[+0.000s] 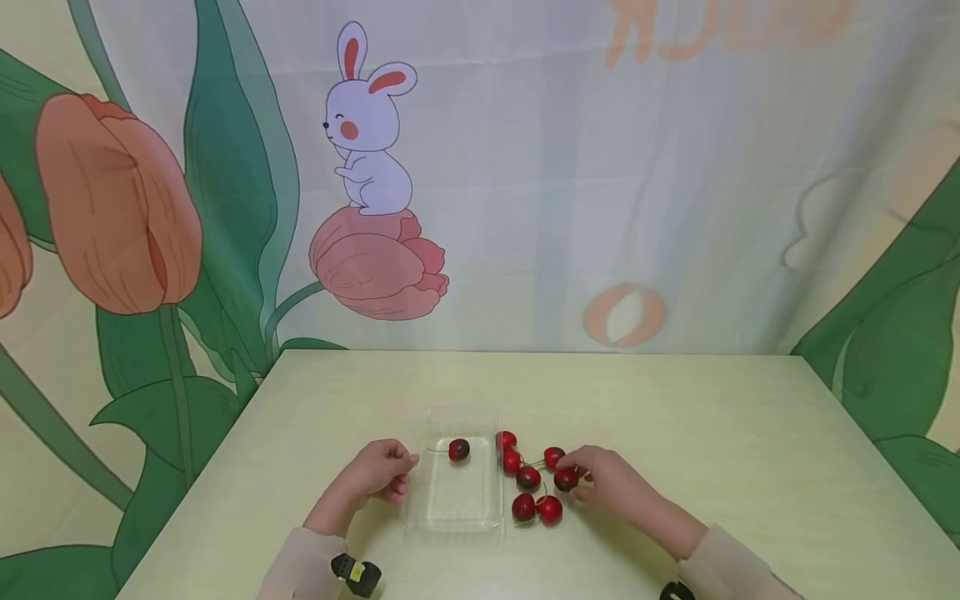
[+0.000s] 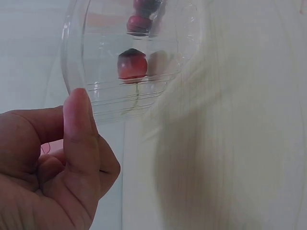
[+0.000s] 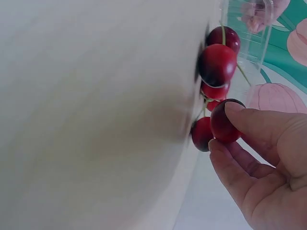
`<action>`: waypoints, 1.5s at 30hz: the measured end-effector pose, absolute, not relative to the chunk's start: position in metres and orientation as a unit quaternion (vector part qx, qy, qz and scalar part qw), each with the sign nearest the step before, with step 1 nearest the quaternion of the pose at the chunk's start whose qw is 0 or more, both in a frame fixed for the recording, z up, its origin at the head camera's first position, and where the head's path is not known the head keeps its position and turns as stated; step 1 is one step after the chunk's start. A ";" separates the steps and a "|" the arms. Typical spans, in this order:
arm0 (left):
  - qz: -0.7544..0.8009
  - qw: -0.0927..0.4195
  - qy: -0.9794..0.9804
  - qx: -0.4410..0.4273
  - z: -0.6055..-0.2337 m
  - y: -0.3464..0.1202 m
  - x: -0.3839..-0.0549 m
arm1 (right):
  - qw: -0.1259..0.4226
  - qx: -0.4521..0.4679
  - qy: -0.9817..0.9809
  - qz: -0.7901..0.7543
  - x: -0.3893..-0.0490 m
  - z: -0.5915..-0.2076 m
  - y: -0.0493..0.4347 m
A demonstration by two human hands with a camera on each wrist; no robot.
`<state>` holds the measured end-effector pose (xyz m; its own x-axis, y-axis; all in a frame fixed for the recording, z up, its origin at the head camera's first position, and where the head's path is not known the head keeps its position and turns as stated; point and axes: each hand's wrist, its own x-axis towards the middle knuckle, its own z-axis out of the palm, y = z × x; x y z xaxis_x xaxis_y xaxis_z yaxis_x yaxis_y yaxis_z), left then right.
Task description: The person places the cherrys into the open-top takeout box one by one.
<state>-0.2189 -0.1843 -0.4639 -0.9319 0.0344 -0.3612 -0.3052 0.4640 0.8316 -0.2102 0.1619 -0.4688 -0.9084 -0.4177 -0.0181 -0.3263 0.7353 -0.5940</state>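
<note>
As cherries [image 1: 528, 477] lie between, the right hand [image 1: 617, 485] pinches one; the left hand [image 1: 375, 469], a clear box [image 1: 459, 504].

The head view's edges cut off the orange lettering [image 1: 678, 52], the worktop's [image 1: 750, 433] near side and 1 black gadget [image 1: 677, 592]. The left wrist view crops the clear tray [image 2: 68, 45] and 1 dark cherry [image 2: 146, 5]; the right hand [image 3: 271, 165] partly covers its pinched cherry [image 3: 223, 125].
</note>
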 end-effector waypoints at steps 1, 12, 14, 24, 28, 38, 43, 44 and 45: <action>0.512 0.166 0.839 -0.080 -0.463 -0.184 -0.218 | 0.070 -0.204 0.928 -0.304 -0.210 -0.468 0.162; 0.512 0.180 0.837 -0.069 -0.459 -0.185 -0.218 | 0.016 -0.244 0.917 -0.314 -0.212 -0.456 0.160; 0.510 0.173 0.839 -0.075 -0.460 -0.184 -0.218 | 0.011 -0.250 0.915 -0.315 -0.214 -0.453 0.158; 0.504 0.168 0.843 -0.083 -0.460 -0.182 -0.217 | 0.018 -0.262 0.909 -0.325 -0.214 -0.440 0.144; 0.507 0.169 0.841 -0.084 -0.461 -0.182 -0.218 | 0.011 -0.269 0.907 -0.323 -0.215 -0.437 0.141; 0.510 0.166 0.840 -0.077 -0.462 -0.183 -0.219 | 0.024 -0.271 0.904 -0.329 -0.221 -0.434 0.129; 0.513 0.164 0.839 -0.078 -0.463 -0.183 -0.219 | 0.024 -0.275 0.903 -0.329 -0.223 -0.434 0.122; 0.513 0.164 0.839 -0.078 -0.463 -0.183 -0.219 | 0.023 -0.275 0.903 -0.330 -0.223 -0.434 0.121; 0.513 0.164 0.839 -0.079 -0.462 -0.182 -0.219 | 0.023 -0.275 0.902 -0.331 -0.223 -0.435 0.120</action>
<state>-0.2191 -0.1823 -0.4624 -0.9339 0.0364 -0.3557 -0.3001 0.4612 0.8350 -0.2230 0.1196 -0.4347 -0.8479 -0.5112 0.1406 -0.4807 0.6292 -0.6107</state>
